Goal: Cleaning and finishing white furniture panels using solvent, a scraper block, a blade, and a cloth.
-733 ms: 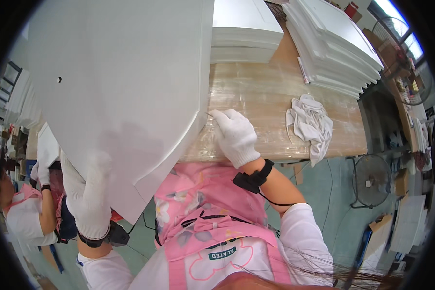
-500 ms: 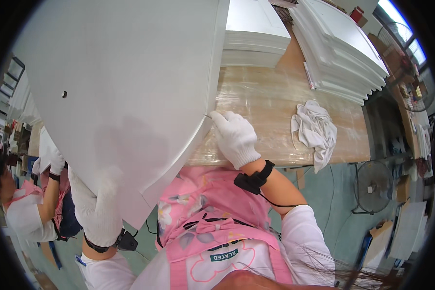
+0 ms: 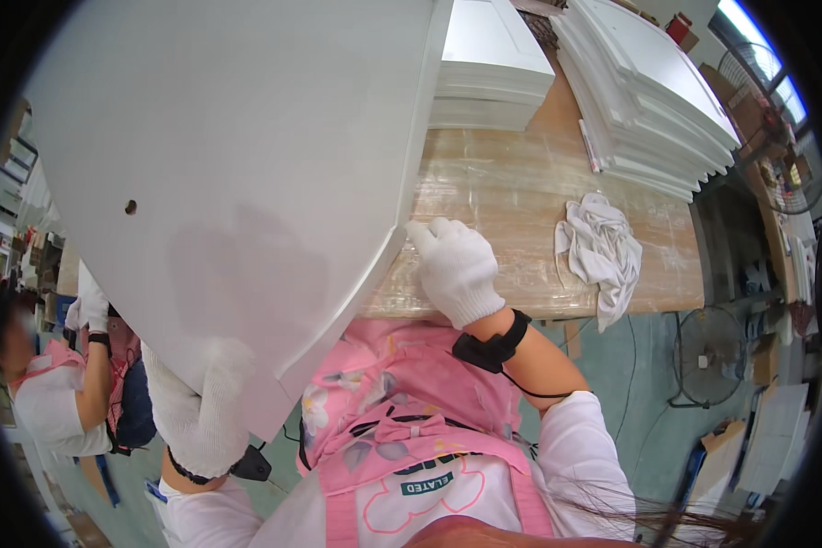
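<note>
The left hand [image 3: 201,416], gloved in white, is closed on the near corner of a large white panel [image 3: 247,173], the fingers curled under and around that edge. The right hand [image 3: 455,269], also gloved, is laid against the panel's right edge, near where it meets the bench [image 3: 530,210]; the fingers are held together and bent over the rim, pressing rather than clamping. A black band [image 3: 493,345] is worn at the right wrist.

The panel is held tilted, its near end raised toward the chest and its far end over the bench, so that most of the left of the view is covered by it. A small hole [image 3: 131,207] is seen in its face at the left.

The step in hand is judged to be the handling of the panel at the bench edge, either lifting or turning. For the next move, a firm grip on both edges would be needed, and the far end kept clear of the stacks.

A crumpled white rag [image 3: 603,251] lies on the bench to the right, well apart. Farther off, stacks of white panels [image 3: 653,100] are piled. At the near left, another person [image 3: 59,384] is at work.
</note>
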`<state>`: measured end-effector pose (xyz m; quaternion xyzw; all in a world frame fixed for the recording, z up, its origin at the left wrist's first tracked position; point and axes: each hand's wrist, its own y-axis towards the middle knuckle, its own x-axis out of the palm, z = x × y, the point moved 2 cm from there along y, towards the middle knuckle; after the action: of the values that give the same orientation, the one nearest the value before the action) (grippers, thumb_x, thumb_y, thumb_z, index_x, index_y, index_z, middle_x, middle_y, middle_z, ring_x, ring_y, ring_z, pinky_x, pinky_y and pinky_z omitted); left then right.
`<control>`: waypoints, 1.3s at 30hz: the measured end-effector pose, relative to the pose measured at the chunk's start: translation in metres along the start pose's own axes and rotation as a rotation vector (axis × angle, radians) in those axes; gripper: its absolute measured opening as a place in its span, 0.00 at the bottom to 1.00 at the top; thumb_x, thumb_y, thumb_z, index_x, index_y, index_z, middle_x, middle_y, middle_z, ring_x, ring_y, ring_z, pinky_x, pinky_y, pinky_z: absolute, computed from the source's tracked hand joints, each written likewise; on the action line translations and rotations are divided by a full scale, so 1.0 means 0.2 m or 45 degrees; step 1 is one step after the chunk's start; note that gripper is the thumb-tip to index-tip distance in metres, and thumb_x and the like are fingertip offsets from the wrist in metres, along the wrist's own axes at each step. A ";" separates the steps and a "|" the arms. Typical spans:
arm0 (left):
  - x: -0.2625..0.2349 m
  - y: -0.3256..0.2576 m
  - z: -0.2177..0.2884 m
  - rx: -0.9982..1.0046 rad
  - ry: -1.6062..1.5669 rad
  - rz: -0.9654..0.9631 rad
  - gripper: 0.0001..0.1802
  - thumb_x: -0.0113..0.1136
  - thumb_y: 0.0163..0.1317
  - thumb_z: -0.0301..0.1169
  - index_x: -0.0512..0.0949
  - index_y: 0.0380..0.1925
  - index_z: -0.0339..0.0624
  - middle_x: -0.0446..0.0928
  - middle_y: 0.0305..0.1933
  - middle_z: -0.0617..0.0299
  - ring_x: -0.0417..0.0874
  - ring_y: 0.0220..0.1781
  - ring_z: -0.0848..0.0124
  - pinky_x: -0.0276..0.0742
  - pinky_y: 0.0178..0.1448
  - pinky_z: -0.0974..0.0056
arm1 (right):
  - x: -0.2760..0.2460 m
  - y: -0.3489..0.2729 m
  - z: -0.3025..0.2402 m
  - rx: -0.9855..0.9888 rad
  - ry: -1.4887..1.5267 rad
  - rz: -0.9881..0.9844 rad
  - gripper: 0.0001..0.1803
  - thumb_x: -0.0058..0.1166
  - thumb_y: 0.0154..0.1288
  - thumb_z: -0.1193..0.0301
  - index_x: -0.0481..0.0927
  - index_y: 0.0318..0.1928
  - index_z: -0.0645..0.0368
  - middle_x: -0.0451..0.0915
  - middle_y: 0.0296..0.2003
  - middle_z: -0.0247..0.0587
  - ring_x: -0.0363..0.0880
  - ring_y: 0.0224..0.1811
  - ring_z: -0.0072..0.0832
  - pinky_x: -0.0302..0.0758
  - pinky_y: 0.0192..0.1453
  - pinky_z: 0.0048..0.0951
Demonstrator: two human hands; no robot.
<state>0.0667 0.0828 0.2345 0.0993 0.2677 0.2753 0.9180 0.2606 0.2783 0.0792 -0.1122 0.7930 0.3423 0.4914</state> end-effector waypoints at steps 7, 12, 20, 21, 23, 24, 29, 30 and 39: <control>-0.02 -0.01 -0.02 -0.004 0.007 -0.203 0.32 0.60 0.69 0.28 0.62 0.69 0.33 0.72 0.62 0.61 0.73 0.60 0.73 0.67 0.65 0.67 | 0.00 -0.02 0.03 0.008 0.019 -0.009 0.19 0.53 0.57 0.74 0.82 0.50 0.49 0.79 0.32 0.37 0.82 0.38 0.39 0.79 0.40 0.42; 0.00 -0.02 0.02 -0.064 -0.059 -0.194 0.31 0.61 0.68 0.28 0.63 0.69 0.34 0.72 0.63 0.61 0.73 0.60 0.73 0.68 0.65 0.66 | 0.00 -0.02 0.03 0.023 0.033 -0.049 0.19 0.53 0.58 0.73 0.82 0.51 0.49 0.79 0.32 0.37 0.82 0.38 0.39 0.79 0.40 0.42; 0.01 -0.02 0.03 -0.104 -0.124 -0.231 0.32 0.61 0.68 0.27 0.62 0.70 0.35 0.73 0.63 0.59 0.74 0.60 0.71 0.67 0.66 0.65 | 0.00 -0.03 0.01 0.017 0.017 -0.079 0.18 0.53 0.57 0.74 0.82 0.50 0.50 0.79 0.32 0.39 0.82 0.37 0.42 0.79 0.38 0.44; 0.01 -0.01 0.03 -0.102 -0.124 -0.231 0.32 0.61 0.68 0.27 0.62 0.70 0.35 0.73 0.63 0.59 0.74 0.60 0.71 0.67 0.66 0.65 | -0.01 -0.02 0.02 0.016 0.017 -0.077 0.18 0.53 0.57 0.74 0.82 0.50 0.50 0.79 0.32 0.39 0.82 0.37 0.42 0.79 0.38 0.44; 0.01 -0.01 0.02 -0.085 -0.110 -0.251 0.32 0.61 0.68 0.27 0.62 0.70 0.35 0.72 0.63 0.59 0.74 0.61 0.71 0.67 0.66 0.65 | -0.02 -0.01 0.01 0.018 0.023 -0.094 0.18 0.53 0.57 0.73 0.81 0.50 0.49 0.80 0.32 0.39 0.82 0.36 0.42 0.79 0.38 0.44; 0.01 -0.01 0.02 -0.083 -0.109 -0.251 0.32 0.61 0.68 0.27 0.62 0.70 0.35 0.72 0.63 0.59 0.74 0.61 0.71 0.67 0.66 0.65 | -0.01 -0.01 0.01 0.018 0.024 -0.093 0.18 0.53 0.57 0.73 0.81 0.50 0.49 0.80 0.32 0.39 0.82 0.36 0.42 0.79 0.38 0.44; -0.01 -0.01 0.00 -0.064 -0.096 -0.291 0.32 0.61 0.68 0.26 0.62 0.70 0.34 0.72 0.64 0.59 0.73 0.62 0.71 0.67 0.66 0.64 | -0.01 -0.01 0.02 0.014 0.002 -0.070 0.17 0.53 0.59 0.72 0.81 0.50 0.49 0.80 0.32 0.39 0.82 0.37 0.41 0.79 0.38 0.43; -0.01 0.00 0.00 -0.063 -0.097 -0.291 0.32 0.61 0.68 0.26 0.62 0.70 0.34 0.72 0.64 0.59 0.73 0.62 0.71 0.67 0.66 0.64 | -0.01 -0.01 0.03 0.014 0.001 -0.070 0.17 0.53 0.59 0.72 0.81 0.50 0.49 0.80 0.32 0.39 0.82 0.37 0.41 0.79 0.38 0.43; 0.04 -0.01 0.09 -0.160 -0.182 -0.194 0.33 0.62 0.67 0.26 0.61 0.70 0.33 0.71 0.65 0.58 0.73 0.63 0.69 0.67 0.67 0.64 | -0.03 -0.01 0.00 -0.015 -0.007 -0.060 0.20 0.53 0.57 0.73 0.82 0.52 0.48 0.78 0.31 0.37 0.81 0.36 0.40 0.79 0.39 0.42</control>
<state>0.0826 0.0854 0.2466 0.0404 0.1907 0.2133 0.9573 0.2652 0.2758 0.0839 -0.1328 0.7867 0.3358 0.5007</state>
